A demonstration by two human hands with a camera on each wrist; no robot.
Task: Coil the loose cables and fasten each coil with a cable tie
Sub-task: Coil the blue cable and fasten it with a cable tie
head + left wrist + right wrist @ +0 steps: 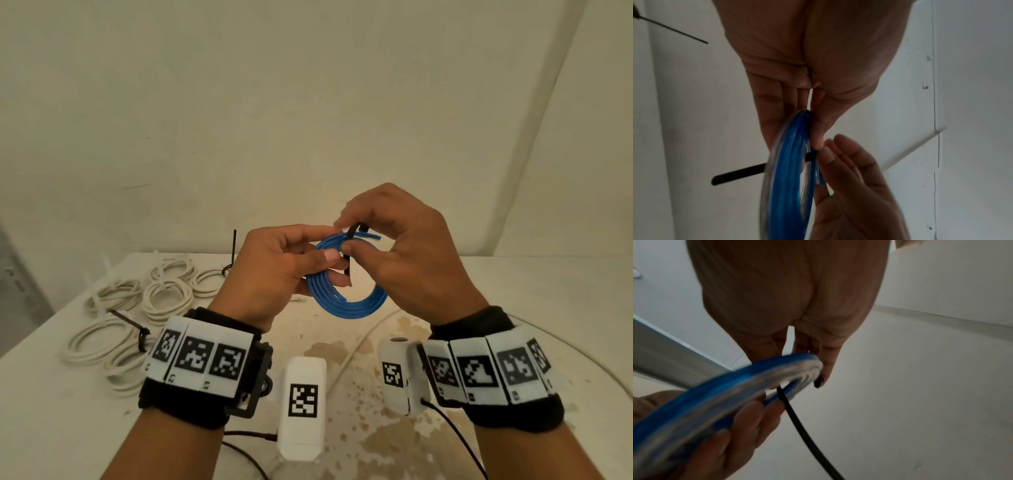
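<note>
A blue cable coil [346, 301] hangs in the air above the table, held between both hands. My left hand [291, 267] pinches the coil's left side between thumb and fingers. My right hand [387, 246] pinches a black cable tie [349, 250] that passes through the coil at its top. In the left wrist view the black cable tie [740, 174] sticks out to the left of the blue coil [787, 178]. From the right wrist, the tie's tail [803, 431] hangs below the blue coil [715, 399].
Several white cable coils [137, 308] lie at the table's left, some fastened with black ties [142, 334]. A loose white cable [359, 346] runs across the stained table [531, 294]. Walls stand behind and to the right.
</note>
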